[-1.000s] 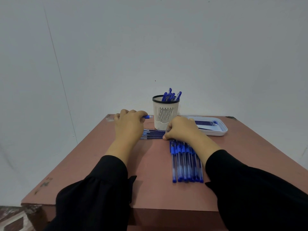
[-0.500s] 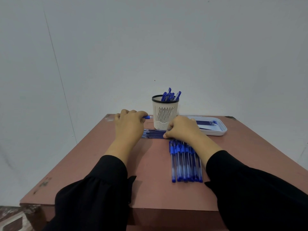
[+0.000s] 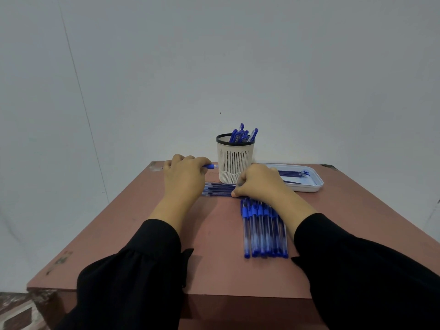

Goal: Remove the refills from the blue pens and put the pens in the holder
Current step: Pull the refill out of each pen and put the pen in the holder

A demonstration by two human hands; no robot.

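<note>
Roughly midway, several pens (image 3: 242, 134) stand in the holder (image 3: 234, 163) and refills (image 3: 291, 173) lie in the tray (image 3: 316, 184), while the left hand (image 3: 184, 177) grips one pen (image 3: 210, 166), the right hand (image 3: 258, 184) pinches loose refills (image 3: 219, 189), and a row of pens (image 3: 263, 231) waits on the counter (image 3: 142, 234).

2 hands (image 3: 184, 179), 1 holder (image 3: 235, 161), 1 tray (image 3: 314, 184), 1 table (image 3: 142, 234), roughly 7 pens (image 3: 264, 232) in a row
</note>
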